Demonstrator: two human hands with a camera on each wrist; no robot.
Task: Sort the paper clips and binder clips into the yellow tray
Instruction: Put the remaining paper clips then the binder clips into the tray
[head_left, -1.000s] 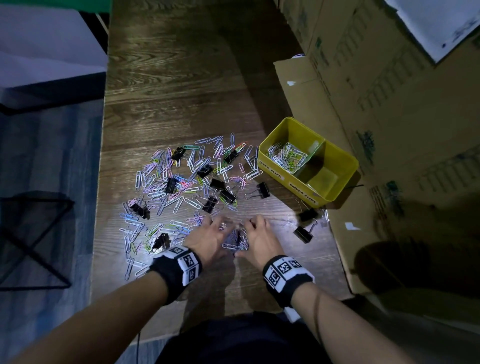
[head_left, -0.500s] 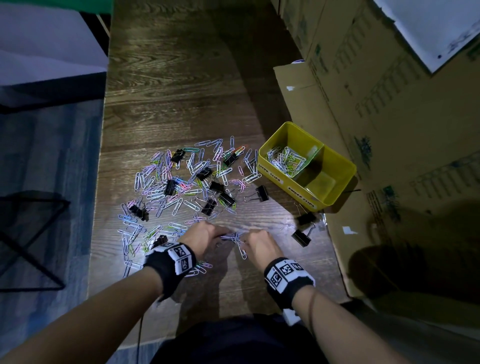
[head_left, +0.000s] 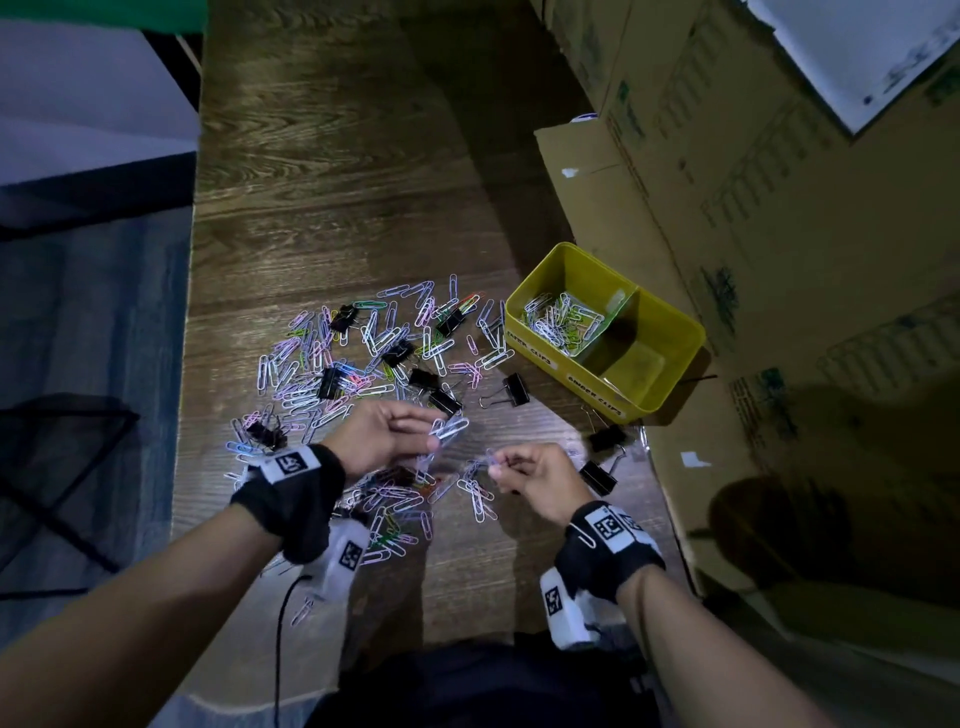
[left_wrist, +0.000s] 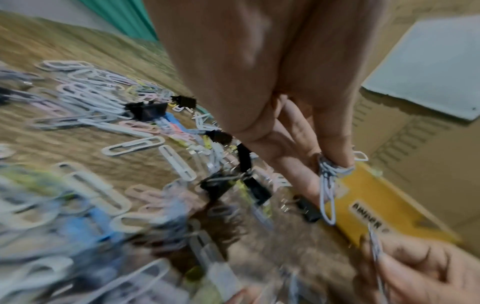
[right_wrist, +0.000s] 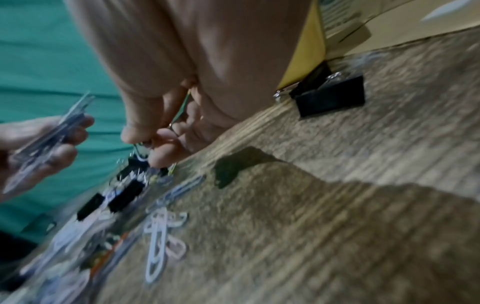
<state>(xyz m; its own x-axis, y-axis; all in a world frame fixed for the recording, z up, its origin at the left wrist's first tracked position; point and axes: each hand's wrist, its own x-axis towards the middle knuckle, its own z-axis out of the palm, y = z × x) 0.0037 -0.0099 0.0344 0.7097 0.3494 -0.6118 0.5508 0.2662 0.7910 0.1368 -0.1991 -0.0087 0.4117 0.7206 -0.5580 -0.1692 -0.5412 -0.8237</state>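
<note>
Coloured paper clips (head_left: 374, 358) and black binder clips (head_left: 514, 389) lie scattered on the wooden table (head_left: 332, 187). My left hand (head_left: 434, 436) is raised just above the pile and pinches a small bunch of pale paper clips (left_wrist: 328, 179). To its right, my right hand (head_left: 496, 465) pinches a paper clip (right_wrist: 145, 148) between thumb and fingers. The yellow tray (head_left: 675, 332) stands at the right, beyond both hands. Its left compartment holds paper clips (head_left: 558, 322); I see no clips in the right one.
Cardboard boxes (head_left: 753, 208) rise right behind the tray and along the table's right side. Two binder clips (head_left: 605, 436) lie between my right hand and the tray. The table's left edge (head_left: 189, 364) drops to the floor.
Both hands were low on the table, drawing clips together. They have since lifted and moved apart, each holding paper clips.
</note>
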